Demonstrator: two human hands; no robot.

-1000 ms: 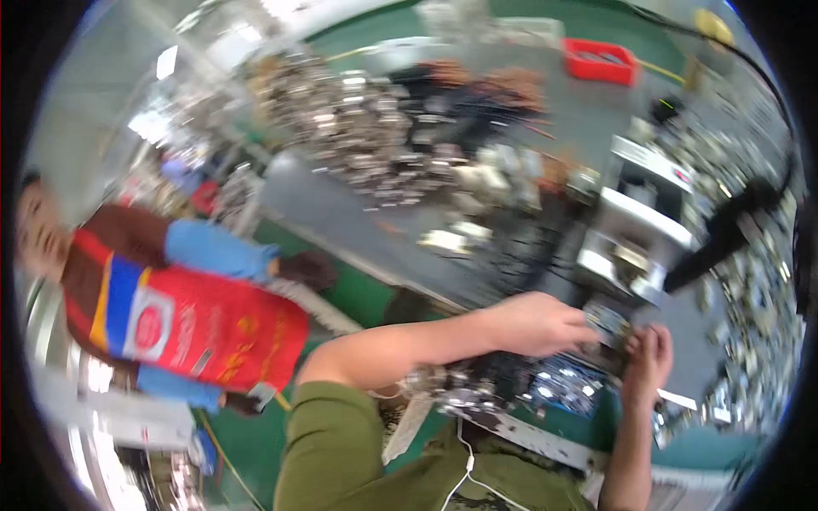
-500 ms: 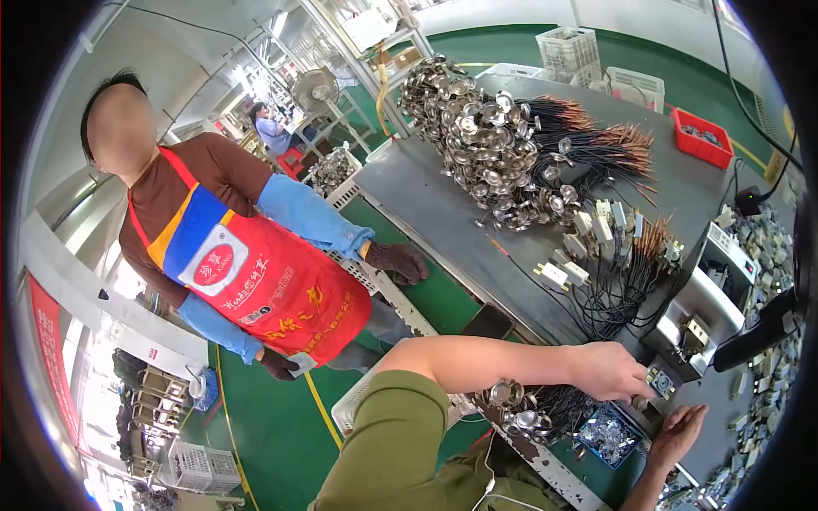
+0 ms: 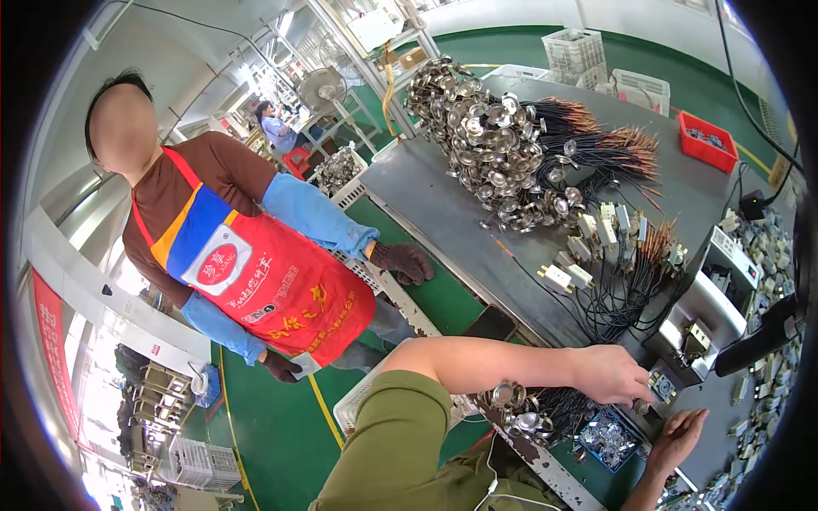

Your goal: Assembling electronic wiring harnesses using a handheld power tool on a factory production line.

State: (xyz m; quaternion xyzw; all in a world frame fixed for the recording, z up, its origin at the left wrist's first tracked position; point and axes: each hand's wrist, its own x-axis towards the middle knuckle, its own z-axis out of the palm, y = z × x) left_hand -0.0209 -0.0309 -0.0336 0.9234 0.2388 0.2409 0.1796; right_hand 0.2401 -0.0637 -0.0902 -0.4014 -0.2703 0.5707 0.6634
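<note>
Closest to me, the seated worker bends over the bench's near corner, the left hand [image 3: 612,375] reaching across with thumb and fingers drawn close together at the edge of a small square piece [image 3: 664,386]; whether the fingertips grip it or merely steady it, I can't tell, since the hand covers the contact. The right hand [image 3: 679,436] waits just beside, palm partly turned up, fingers loosely parted and nothing visible in them, perhaps left free to help from the other side. That square piece lies on the bench right in front of the silver bench machine [image 3: 700,335], between the two hands, probably so both can reach it. A blue tray [image 3: 595,454] of tiny shiny parts sits close to the right wrist, likely for quick picking, with round metal cups [image 3: 509,394] next to it. Pale blocks [image 3: 754,409] are strewn to the right, past the machine. Farther along, white connectors [image 3: 558,278] rest on dark wires, then a heap of metal discs [image 3: 490,149] has its black leads [image 3: 588,128] all pointing one way, seemingly to prevent tangling. Across the bench's left side stands a co-worker in a red apron [image 3: 290,294]; beyond, a red bin [image 3: 709,159], white crates [image 3: 573,51] and a fan [image 3: 322,88].
</note>
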